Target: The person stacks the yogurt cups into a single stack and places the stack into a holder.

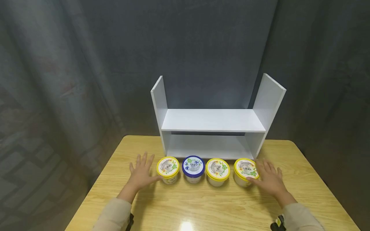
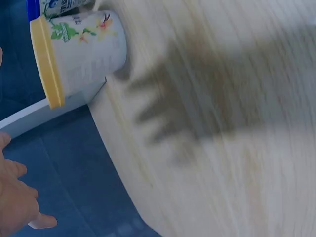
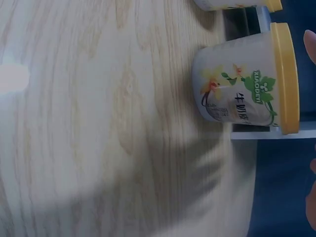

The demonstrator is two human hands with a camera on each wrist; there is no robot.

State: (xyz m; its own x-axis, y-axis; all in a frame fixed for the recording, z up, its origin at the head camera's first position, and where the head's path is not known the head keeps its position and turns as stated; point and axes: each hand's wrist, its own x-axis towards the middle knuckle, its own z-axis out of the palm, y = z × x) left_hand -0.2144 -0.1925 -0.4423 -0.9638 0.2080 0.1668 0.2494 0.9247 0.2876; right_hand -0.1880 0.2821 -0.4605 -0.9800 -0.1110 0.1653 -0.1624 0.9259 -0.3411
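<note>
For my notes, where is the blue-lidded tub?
In the head view, the blue-lidded tub stands second from left, between two yellow-lidded tubs, before the white shelf.

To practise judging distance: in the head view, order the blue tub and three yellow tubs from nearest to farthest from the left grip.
1. Left yellow tub: beside the left grip.
2. Blue tub: second from left.
3. Middle yellow tub: third from left.
4. Right yellow tub: right end.

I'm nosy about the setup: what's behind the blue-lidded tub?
Behind the blue-lidded tub stands a white shelf, with a dark grey curtain beyond it. The tub's lid hides a bit of the lower board at its front; that can't be seen.
</note>
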